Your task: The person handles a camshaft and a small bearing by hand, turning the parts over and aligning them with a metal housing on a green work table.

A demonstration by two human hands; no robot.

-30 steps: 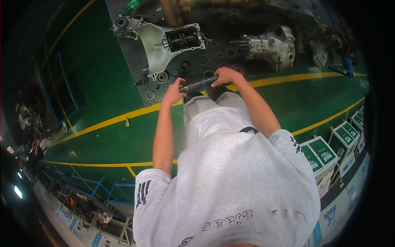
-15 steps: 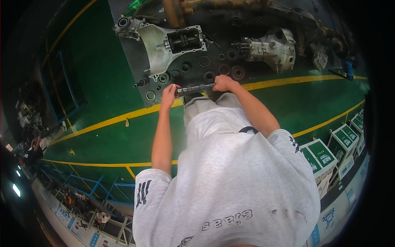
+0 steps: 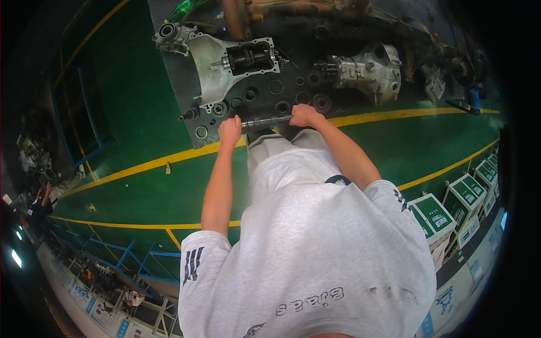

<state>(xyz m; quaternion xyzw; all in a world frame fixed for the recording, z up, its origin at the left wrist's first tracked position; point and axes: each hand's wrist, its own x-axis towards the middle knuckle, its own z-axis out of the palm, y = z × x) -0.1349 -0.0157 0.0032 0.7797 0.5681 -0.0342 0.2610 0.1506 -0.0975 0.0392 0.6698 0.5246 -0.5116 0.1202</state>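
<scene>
A steel splined gear shaft (image 3: 265, 121) lies nearly level across the front of my body, close to the near edge of the dark mat. My left hand (image 3: 229, 133) is closed around its left end. The shaft's right end is in my right hand (image 3: 305, 115), whose fingers are wrapped over it. Just beyond my hands, several gears and rings lie on the mat, among them a toothed gear (image 3: 322, 103) and a bearing (image 3: 219, 109). An open transmission housing (image 3: 212, 67) with gears inside lies farther off to the left.
A second aluminium housing (image 3: 366, 76) stands to the right on the dark mat (image 3: 186, 84). Long rusty axle parts (image 3: 304, 8) lie along the far side. Green-and-white boxes (image 3: 434, 216) line the right. A blue metal frame (image 3: 84, 118) and another person (image 3: 40, 205) are at the left.
My left hand has turned, and its fingers are now closed more fully over the shaft's left end. My right hand keeps its grip. The whole view has shifted slightly.
</scene>
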